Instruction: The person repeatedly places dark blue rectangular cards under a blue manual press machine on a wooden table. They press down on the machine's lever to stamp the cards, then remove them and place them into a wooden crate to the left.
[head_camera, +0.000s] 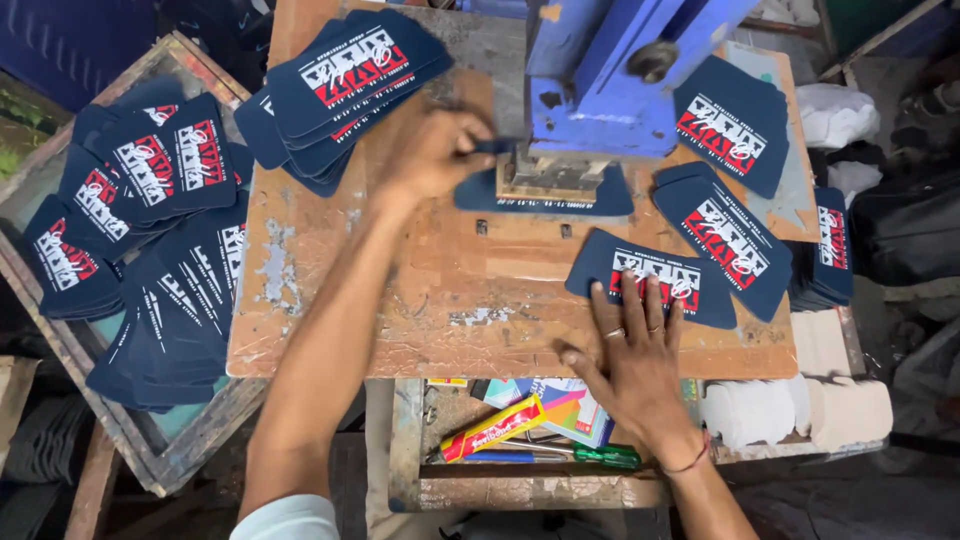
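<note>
Left hand (435, 150) on navy card (545, 192) lying crosswise under blue press (610, 80)

Soft even daylight, faint shadows, left hand (435, 150) motion-blurred (corners dim)

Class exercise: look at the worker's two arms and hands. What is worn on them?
The right hand wears rings on two fingers, and a thin red thread bracelet circles its wrist. The left hand looks bare, though blurred. A pale short sleeve shows at the left upper arm.
</note>
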